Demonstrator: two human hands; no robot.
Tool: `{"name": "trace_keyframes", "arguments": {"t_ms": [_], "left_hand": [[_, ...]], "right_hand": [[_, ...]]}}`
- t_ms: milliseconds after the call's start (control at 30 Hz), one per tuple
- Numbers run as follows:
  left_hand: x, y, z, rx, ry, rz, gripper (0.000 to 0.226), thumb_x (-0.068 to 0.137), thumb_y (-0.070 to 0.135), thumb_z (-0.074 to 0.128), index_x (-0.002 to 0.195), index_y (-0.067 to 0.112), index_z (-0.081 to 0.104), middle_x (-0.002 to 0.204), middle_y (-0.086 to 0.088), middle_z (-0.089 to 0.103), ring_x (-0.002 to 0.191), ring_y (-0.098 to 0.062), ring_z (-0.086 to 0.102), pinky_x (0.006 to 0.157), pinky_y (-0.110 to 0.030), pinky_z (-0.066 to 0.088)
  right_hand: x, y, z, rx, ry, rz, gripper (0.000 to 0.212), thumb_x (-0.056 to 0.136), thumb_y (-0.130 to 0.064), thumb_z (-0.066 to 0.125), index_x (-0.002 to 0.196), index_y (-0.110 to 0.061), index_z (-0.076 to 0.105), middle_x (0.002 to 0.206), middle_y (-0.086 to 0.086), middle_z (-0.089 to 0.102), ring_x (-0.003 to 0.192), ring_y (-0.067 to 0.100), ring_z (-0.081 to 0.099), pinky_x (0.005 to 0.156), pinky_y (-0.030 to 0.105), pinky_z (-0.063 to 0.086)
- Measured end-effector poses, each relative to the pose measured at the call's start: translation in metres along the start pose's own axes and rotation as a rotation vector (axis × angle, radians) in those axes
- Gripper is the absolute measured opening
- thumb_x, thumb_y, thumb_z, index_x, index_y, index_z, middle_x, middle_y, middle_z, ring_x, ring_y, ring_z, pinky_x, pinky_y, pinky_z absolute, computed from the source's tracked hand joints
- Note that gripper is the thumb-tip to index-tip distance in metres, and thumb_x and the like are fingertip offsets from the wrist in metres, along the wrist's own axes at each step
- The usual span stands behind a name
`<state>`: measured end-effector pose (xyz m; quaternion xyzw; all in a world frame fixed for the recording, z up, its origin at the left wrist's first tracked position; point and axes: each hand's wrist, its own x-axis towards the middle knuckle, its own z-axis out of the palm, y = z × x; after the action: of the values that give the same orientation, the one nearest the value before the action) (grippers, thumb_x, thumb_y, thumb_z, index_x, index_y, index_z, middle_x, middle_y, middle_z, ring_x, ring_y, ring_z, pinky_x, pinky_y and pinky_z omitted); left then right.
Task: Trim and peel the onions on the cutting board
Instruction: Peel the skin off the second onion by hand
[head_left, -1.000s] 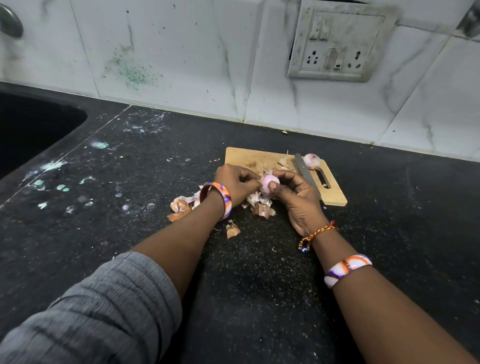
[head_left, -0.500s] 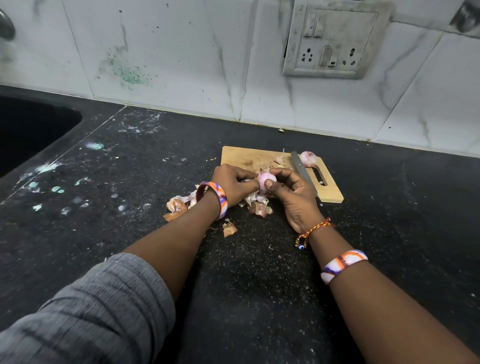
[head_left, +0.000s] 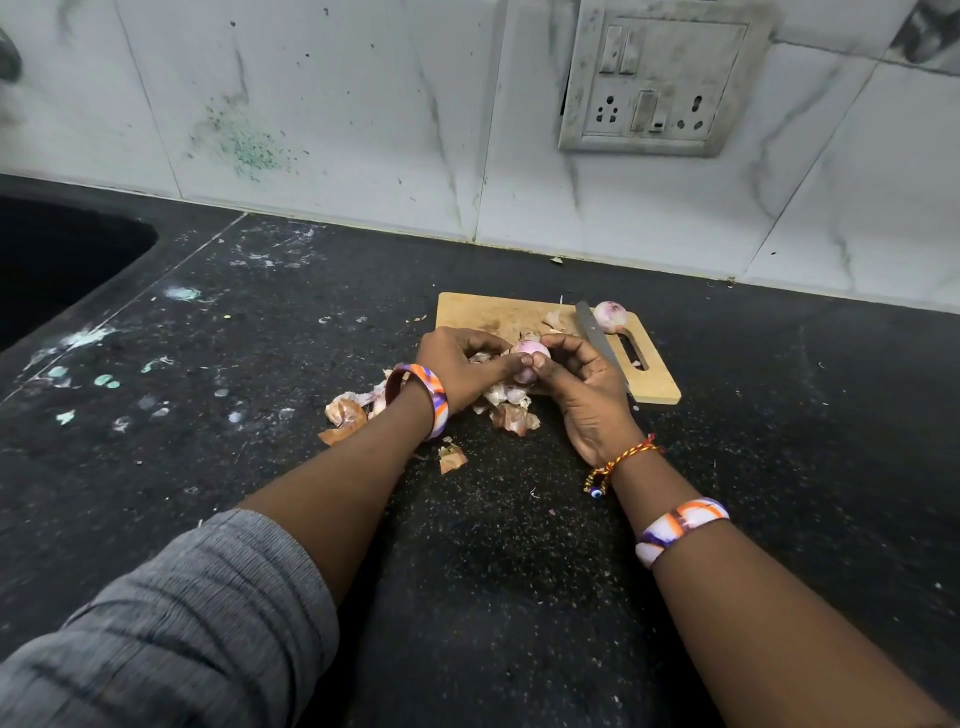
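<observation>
Small pale pink onion (head_left: 529, 358) pinched between left hand (head_left: 462, 364) and right hand (head_left: 582, 387), fingers of both curled round it, just above near edge of light wooden cutting board (head_left: 483, 312) on black speckled tabletop (head_left: 260, 338). Second peeled onion (head_left: 609, 315) beside steel knife blade (head_left: 597, 335) on board. Papery brown skins (head_left: 345, 413) heaped near left wrist.

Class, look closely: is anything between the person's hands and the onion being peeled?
No. The left hand and right hand both grip the onion directly; the knife lies aside on the cutting board.
</observation>
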<state>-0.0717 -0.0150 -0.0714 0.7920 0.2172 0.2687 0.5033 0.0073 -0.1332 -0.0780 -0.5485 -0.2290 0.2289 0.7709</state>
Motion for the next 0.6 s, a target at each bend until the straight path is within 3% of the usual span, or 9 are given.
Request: {"name": "trace_keyframes", "arguments": {"t_ms": [267,467,600], "left_hand": [[0.0010,-0.0021,-0.0021,-0.004,0.000,0.040,0.016,0.079,0.012,0.068,0.091,0.003,0.072,0.093,-0.011,0.072,0.081,-0.014,0.064,0.078,-0.025,0.051],[0.0028,-0.0066,-0.0022,0.012,0.054,0.118,0.004,0.075,0.007,0.069,0.075,0.007,0.073,0.070,0.000,0.066,0.055,0.013,0.055,0.059,-0.003,0.044],[0.0037,-0.0065,-0.0026,0.035,0.055,0.104,0.005,0.075,0.006,0.068,0.072,0.006,0.072,0.061,0.004,0.062,0.055,0.007,0.054,0.064,-0.014,0.047]], "right_hand": [[0.0004,0.0009,-0.0007,-0.038,-0.015,-0.003,0.023,0.078,0.011,0.060,0.087,-0.010,0.057,0.089,0.005,0.062,0.084,0.014,0.061,0.074,0.026,0.056],[0.0008,0.0023,0.0004,-0.124,-0.022,-0.042,0.034,0.074,0.014,0.063,0.099,-0.008,0.058,0.095,0.000,0.061,0.084,0.003,0.061,0.073,0.018,0.056],[-0.0018,0.0035,0.0027,-0.256,-0.069,-0.048,0.050,0.071,0.018,0.064,0.116,0.001,0.054,0.108,0.002,0.060,0.085,-0.002,0.062,0.074,0.012,0.053]]}}
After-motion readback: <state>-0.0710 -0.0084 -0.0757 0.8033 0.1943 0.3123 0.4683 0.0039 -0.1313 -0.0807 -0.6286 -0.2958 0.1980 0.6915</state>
